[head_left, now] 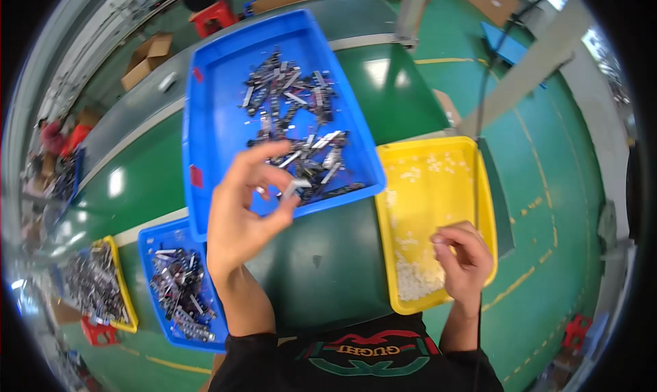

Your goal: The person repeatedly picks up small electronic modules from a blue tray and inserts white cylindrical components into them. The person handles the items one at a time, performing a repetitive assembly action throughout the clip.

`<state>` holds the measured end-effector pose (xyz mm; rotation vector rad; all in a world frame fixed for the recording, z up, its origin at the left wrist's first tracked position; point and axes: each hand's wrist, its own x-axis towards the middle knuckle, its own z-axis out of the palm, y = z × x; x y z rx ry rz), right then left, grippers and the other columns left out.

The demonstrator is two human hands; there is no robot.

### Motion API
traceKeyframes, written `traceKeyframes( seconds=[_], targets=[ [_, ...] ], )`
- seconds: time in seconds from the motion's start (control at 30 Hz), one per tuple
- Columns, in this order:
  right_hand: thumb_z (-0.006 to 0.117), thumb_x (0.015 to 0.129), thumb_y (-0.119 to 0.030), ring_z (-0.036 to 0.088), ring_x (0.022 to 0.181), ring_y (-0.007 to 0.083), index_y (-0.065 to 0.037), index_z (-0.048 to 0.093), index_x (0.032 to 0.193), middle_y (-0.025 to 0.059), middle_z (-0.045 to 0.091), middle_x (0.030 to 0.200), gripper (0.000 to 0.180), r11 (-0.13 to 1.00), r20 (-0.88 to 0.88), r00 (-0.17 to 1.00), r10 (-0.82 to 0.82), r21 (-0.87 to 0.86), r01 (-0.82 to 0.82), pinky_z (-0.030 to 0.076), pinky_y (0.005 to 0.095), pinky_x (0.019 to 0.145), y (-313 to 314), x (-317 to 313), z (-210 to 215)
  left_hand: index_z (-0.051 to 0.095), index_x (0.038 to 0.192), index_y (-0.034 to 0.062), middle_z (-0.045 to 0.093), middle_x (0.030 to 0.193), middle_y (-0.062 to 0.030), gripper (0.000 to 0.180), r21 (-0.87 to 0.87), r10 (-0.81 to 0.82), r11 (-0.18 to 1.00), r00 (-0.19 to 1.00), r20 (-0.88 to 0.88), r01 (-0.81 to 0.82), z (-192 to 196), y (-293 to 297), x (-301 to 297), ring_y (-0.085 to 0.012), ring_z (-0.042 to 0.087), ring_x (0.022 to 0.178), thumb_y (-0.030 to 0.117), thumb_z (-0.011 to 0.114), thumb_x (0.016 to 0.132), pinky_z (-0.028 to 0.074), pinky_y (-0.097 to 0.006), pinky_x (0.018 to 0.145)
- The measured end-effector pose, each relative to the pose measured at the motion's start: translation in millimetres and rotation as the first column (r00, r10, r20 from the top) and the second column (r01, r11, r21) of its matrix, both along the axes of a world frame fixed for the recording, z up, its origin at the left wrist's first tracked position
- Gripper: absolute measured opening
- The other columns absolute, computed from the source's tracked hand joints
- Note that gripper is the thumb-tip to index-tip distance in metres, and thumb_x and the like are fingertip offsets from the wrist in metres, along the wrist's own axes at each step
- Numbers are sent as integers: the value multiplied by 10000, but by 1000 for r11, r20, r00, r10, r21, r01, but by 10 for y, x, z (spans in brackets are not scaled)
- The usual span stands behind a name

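Blue plastic fills the middle of the view: a large blue tray (219, 118) sits tilted on the dark green table (321, 262), loaded with a heap of dark and silvery metal clips (294, 125). The left hand (243, 217) is raised over the tray's near edge, thumb and forefinger pinched on a small silvery metal piece (295, 185), the other fingers spread loosely above it. Over on the right, the right hand (465, 258) hovers at the near corner of a yellow tray (479, 180), fingertips curled together; whether anything tiny sits between them, I cannot tell. That yellow tray holds small white parts (414, 279), piled thickest at the end nearest the person and scattered thinner toward the far end. It lies just beside the blue tray, right of it. Down at the lower left, a smaller blue tray (154, 238) carries more dark metal pieces, and beside it another yellow tray (123, 289) is likewise full. Cardboard boxes (147, 57) and a red stool (215, 16) stand on the green floor beyond the table.
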<state>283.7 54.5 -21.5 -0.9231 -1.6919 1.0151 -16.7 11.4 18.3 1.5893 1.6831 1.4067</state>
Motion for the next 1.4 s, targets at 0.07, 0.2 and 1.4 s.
traceKeyframes(
  seconds=[0.07, 0.2, 1.4],
  targets=[
    [714, 716, 86, 605, 749, 226, 12, 679, 901, 136, 636, 904, 202, 971, 38, 989, 146, 187, -150, 486, 288, 670, 48, -181, 214, 535, 1240, 39, 617, 769, -2, 638, -75, -203, 976, 978, 47, 206, -7, 21, 179, -80, 569, 739, -99, 702, 641, 396, -221, 641],
    [738, 700, 63, 621, 816, 249, 2, 693, 937, 137, 625, 1007, 248, 886, 118, 961, 251, 373, -277, 510, 316, 686, 74, -484, 480, 511, 1297, 111, 650, 767, -23, 675, -187, -473, 863, 881, 27, 469, 87, -3, 475, -157, 641, 703, -77, 684, 672, 500, -286, 618],
    [700, 773, 79, 597, 699, 130, 33, 681, 957, 110, 654, 899, 191, 976, -133, 978, 161, 167, -139, 464, 231, 583, 52, -550, 290, 648, 939, -9, 711, 843, -115, 240, 389, -211, 914, 955, 210, 116, -255, 63, 859, -146, 635, 712, -86, 739, 730, 361, -294, 680]
  ],
)
